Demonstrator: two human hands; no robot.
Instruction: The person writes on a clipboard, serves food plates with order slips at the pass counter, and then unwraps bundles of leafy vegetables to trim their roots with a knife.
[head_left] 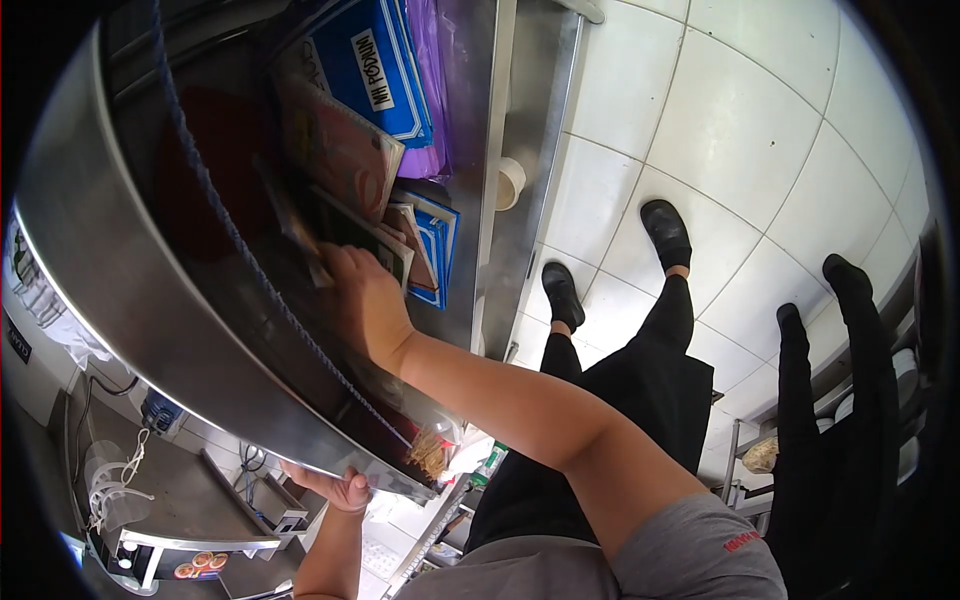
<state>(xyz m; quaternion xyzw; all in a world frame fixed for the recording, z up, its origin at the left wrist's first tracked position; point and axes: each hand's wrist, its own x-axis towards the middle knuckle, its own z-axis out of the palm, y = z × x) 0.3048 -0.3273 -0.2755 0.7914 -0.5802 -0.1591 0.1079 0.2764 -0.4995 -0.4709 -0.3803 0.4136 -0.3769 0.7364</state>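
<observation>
My right hand reaches into a metal shelf, its fingers closed round the edge of a thin, blurred item. Next to it stand upright booklets and small blue notebooks. Above them in the view lies a blue book with a white label reading "MH PODIUM", beside purple plastic. At the bottom left, my left hand grips the lower edge of the shelf's metal front, thumb on one side.
A blue cord crosses the shelf opening. Thin brown sticks are bundled near its lower end. A white round container sits by the ledge. Another person's black-clad legs stand on the tiled floor at right.
</observation>
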